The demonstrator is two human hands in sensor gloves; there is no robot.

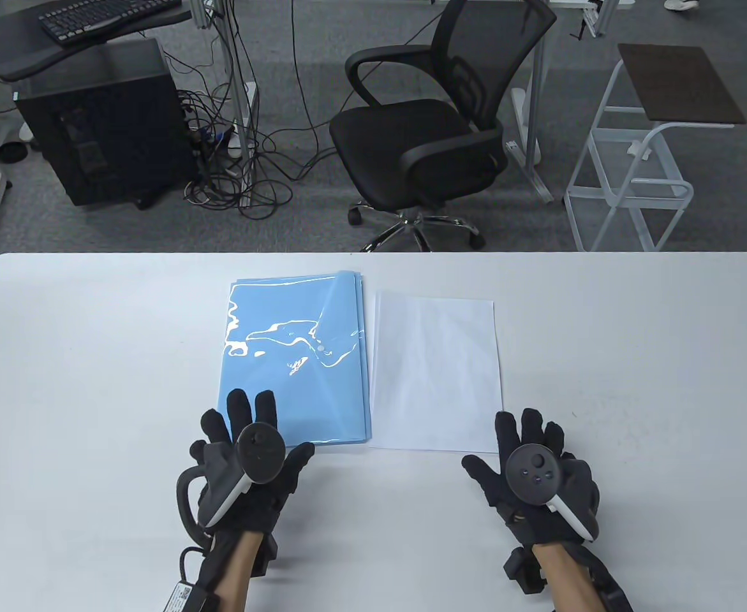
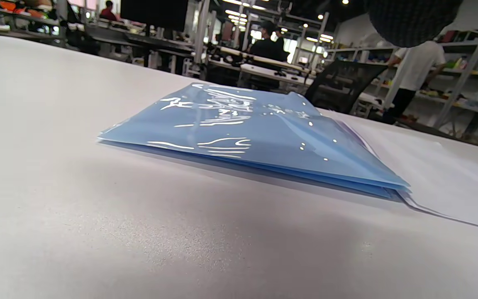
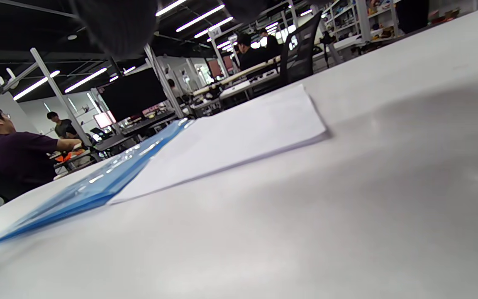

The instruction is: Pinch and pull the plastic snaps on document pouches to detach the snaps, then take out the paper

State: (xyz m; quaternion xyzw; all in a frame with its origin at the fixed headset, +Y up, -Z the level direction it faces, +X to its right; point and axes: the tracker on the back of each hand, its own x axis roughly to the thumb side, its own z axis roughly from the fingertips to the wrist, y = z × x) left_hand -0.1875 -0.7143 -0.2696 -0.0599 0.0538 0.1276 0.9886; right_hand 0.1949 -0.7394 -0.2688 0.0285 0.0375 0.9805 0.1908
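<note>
Both my hands empty, fingers spread, near the pouches [image 1: 293,357].
Snap [image 1: 321,348] probably still fastened; pouches are stacked, so a careless pull could drag several across the desk [image 1: 635,357].

Black sensor gloves on left hand [image 1: 245,468] and right hand [image 1: 536,475], dark white-handled trackers, black wrist cables.

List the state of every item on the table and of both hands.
Blue document pouches: stacked flat, top flap down on its snap.
White paper: lying flat right of the stack, outside any pouch.
Left hand: fingers straight, over the stack's near edge, gripping nothing.
Right hand: fingers spread, holding nothing.
</note>
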